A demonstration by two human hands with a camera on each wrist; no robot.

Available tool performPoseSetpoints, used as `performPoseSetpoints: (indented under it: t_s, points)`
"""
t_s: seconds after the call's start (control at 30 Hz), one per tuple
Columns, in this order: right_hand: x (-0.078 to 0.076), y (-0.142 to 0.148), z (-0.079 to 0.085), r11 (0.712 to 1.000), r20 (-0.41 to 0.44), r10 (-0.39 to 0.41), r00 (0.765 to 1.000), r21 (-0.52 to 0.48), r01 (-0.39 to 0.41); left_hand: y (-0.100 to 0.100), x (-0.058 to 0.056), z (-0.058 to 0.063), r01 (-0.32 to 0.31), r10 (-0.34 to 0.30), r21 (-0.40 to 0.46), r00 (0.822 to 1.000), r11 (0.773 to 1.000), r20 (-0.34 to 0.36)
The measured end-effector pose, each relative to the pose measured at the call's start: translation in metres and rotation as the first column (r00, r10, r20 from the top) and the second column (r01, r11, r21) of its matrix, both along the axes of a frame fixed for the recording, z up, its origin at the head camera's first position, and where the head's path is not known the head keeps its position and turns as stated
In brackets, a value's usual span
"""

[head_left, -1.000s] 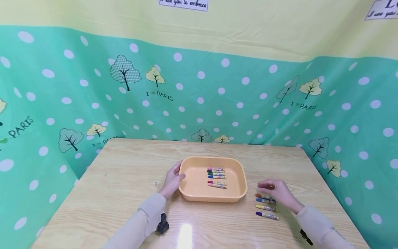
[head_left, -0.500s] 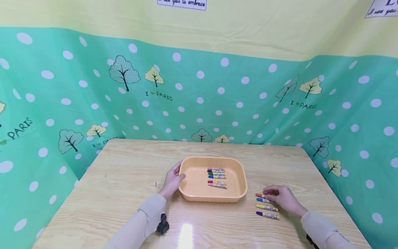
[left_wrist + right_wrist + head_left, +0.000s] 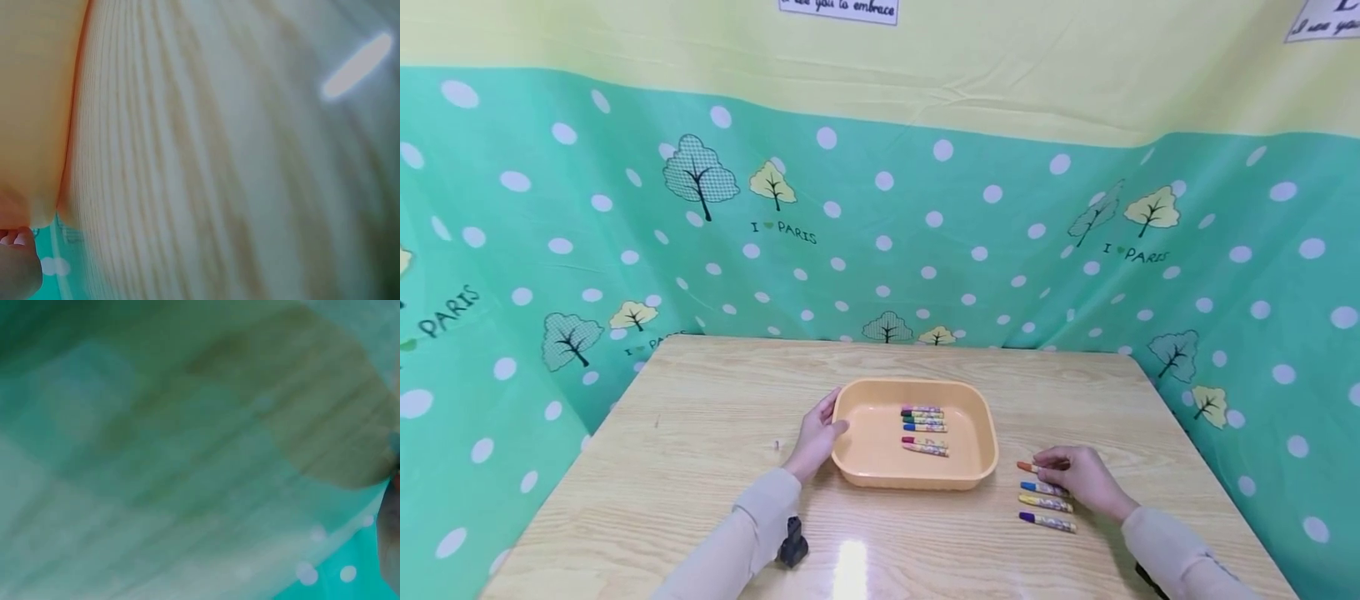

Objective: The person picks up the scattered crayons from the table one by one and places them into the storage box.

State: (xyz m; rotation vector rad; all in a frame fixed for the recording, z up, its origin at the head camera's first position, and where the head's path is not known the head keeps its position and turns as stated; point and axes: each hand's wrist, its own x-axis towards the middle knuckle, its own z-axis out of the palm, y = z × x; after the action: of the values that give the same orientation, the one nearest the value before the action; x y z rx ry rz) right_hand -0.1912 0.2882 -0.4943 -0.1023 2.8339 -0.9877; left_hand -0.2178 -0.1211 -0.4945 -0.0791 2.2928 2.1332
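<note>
My left hand (image 3: 814, 435) grips the left rim of a peach plastic tray (image 3: 910, 482), thumb inside the wall and fingers outside. In the left wrist view part of that hand (image 3: 19, 265) shows at the tray's side (image 3: 37, 112). Several crayons in printed wrappers lie in the tray, among them a blue crayon (image 3: 925, 428) and a pink crayon (image 3: 927, 450). Right of the tray, my right hand (image 3: 1082, 477) pinches an orange crayon (image 3: 1027, 467) between thumb and fingers. Below it on the table lie a blue crayon (image 3: 1043, 489), a yellow crayon (image 3: 1045, 503) and a purple crayon (image 3: 1047, 522).
The wooden table (image 3: 730, 375) runs back to a green dotted curtain (image 3: 850, 275), which also hangs at both sides. A tiny scrap (image 3: 777, 445) lies left of the tray. The right wrist view is mostly blurred table surface.
My right hand has moved slightly right and down from above the crayons and taken hold of the orange crayon, which now sits a little farther from the blue one. My left hand stays on the tray.
</note>
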Motion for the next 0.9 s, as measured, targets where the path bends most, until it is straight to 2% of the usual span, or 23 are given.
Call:
performPoseSetpoints:
  t_s: [0.13,0.37,0.6,0.77,0.9]
  points:
    - [-0.002,0.002,0.011,1.000,0.007,0.019,1.000,-0.010,-0.019,0.000,0.001,0.001,0.004,-0.004,0.006,1.000,1.000,0.007]
    - [-0.008,-0.008,0.047,0.993,-0.150,0.105,0.983,-0.034,-0.111,0.000,0.001,-0.001,-0.001,0.001,0.007,1.000,1.000,0.017]
    - [-0.019,-0.027,0.079,0.992,-0.202,0.082,0.976,-0.076,-0.099,0.000,0.000,-0.001,0.003,-0.003,0.008,1.000,1.000,-0.001]
    - [-0.027,-0.050,0.089,0.988,-0.192,0.087,0.977,-0.110,-0.110,0.001,0.000,0.000,-0.002,0.002,0.008,1.000,1.000,0.003]
    - [-0.033,-0.069,0.087,0.982,-0.191,0.103,0.976,-0.134,-0.130,0.000,-0.001,0.000,-0.007,0.007,0.005,1.000,1.000,0.008]
